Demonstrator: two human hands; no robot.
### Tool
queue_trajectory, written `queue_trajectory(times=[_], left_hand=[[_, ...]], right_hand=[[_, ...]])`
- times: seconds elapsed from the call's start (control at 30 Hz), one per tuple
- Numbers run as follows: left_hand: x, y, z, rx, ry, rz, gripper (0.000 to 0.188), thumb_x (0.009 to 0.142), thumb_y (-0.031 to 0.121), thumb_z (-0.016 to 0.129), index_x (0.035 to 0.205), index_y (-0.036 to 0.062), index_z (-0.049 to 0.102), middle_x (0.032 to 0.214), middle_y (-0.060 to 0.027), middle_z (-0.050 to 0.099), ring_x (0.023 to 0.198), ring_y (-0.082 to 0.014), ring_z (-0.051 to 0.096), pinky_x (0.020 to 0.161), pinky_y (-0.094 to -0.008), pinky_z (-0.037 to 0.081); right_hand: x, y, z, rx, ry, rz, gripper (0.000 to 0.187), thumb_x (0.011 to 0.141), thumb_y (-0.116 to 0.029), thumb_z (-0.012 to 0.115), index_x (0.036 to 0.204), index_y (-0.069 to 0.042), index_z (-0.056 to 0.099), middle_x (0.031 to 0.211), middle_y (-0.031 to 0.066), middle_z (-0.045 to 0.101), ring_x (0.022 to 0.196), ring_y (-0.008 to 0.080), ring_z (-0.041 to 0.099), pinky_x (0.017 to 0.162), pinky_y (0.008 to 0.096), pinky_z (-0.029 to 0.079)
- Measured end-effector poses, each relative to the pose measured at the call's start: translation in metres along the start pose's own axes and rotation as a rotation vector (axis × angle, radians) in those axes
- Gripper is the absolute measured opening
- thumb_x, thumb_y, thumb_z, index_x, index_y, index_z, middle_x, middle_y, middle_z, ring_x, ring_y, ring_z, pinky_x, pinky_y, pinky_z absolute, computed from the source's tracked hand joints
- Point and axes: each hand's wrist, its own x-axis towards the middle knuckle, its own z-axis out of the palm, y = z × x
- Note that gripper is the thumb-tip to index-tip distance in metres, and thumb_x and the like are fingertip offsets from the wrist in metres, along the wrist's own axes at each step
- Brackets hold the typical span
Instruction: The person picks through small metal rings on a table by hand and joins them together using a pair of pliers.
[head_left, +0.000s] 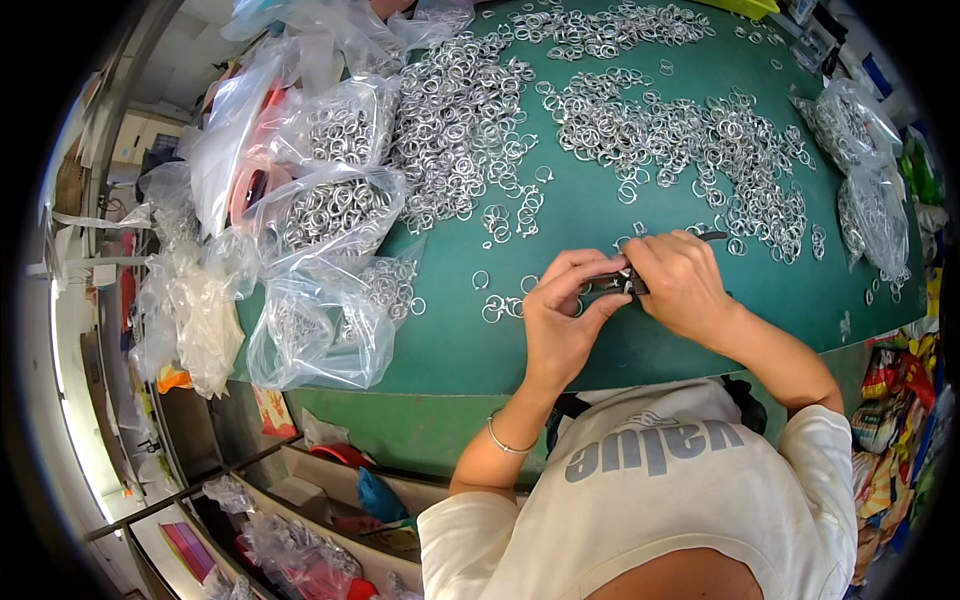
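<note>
Pliers [612, 283] sit pinched between my left hand [560, 320] and right hand [682, 285], both closed on them, near the green worktop's [600, 215] front edge.

Shiny silver metal rings [690, 140] gleam in heaps across the tabletop [580, 210], which is a matt green, smooth covering. Clear plastic bags [330, 210], thin, crinkled and glossy, catch the light around more bright rings. A dark metal tool [612, 284] looks dull. The white shirt [690, 500] is soft matt cloth; the bracelet [503, 442] is polished metal.
</note>
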Motion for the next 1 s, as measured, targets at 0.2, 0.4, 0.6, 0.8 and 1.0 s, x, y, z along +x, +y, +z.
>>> queue_trajectory(times=[0.2,0.4,0.6,0.8,1.0], left_hand=[[0.0,-0.001,-0.001,-0.003,-0.012,-0.002,0.034,0.069,-0.014,0.066,0.101,-0.0047,0.062,0.101,-0.0081,0.053,0.089,-0.0146,0.055,0.079,-0.0253,0.047],[0.0,-0.002,-0.003,0.003,-0.013,-0.021,0.033,0.069,-0.014,0.065,0.101,-0.0049,0.061,0.101,-0.008,0.053,0.089,-0.0144,0.055,0.08,-0.0252,0.047],[0.003,0.001,-0.013,-0.07,0.041,0.014,0.034,0.069,-0.014,0.065,0.102,-0.0071,0.059,0.102,-0.0093,0.053,0.09,-0.0155,0.055,0.082,-0.0264,0.047],[0.004,0.001,-0.017,-0.184,0.051,-0.031,0.035,0.07,-0.013,0.065,0.104,-0.0074,0.058,0.104,-0.0099,0.052,0.091,-0.016,0.054,0.083,-0.0279,0.047],[0.004,0.003,-0.009,-0.027,-0.07,0.09,0.032,0.071,-0.01,0.065,0.103,-0.0048,0.059,0.104,-0.0103,0.052,0.09,-0.0151,0.051,0.076,-0.0276,0.046]], right_hand=[[-0.001,0.003,0.003,0.038,-0.039,0.004,0.016,0.063,-0.002,0.06,0.07,-0.004,0.046,0.056,0.0106,0.053,0.053,0.0303,0.056,0.05,0.0403,0.043],[-0.002,0.002,0.006,0.036,-0.071,0.032,0.015,0.065,-0.002,0.06,0.071,-0.004,0.046,0.057,0.0112,0.053,0.054,0.0313,0.057,0.051,0.0418,0.043],[0.005,0.0,-0.01,0.124,-0.224,0.117,0.014,0.066,-0.003,0.061,0.075,-0.002,0.05,0.066,0.0154,0.057,0.058,0.035,0.056,0.053,0.0438,0.044],[0.01,0.006,-0.03,1.26,-0.499,0.802,0.022,0.087,-0.02,0.056,0.093,0.002,0.059,0.076,0.0123,0.063,0.044,0.0166,0.05,0.042,0.0295,0.037],[0.014,0.009,-0.018,1.761,-0.612,1.006,0.027,0.088,-0.026,0.056,0.087,0.002,0.059,0.076,0.0089,0.061,0.047,0.0098,0.045,0.041,0.022,0.03]])
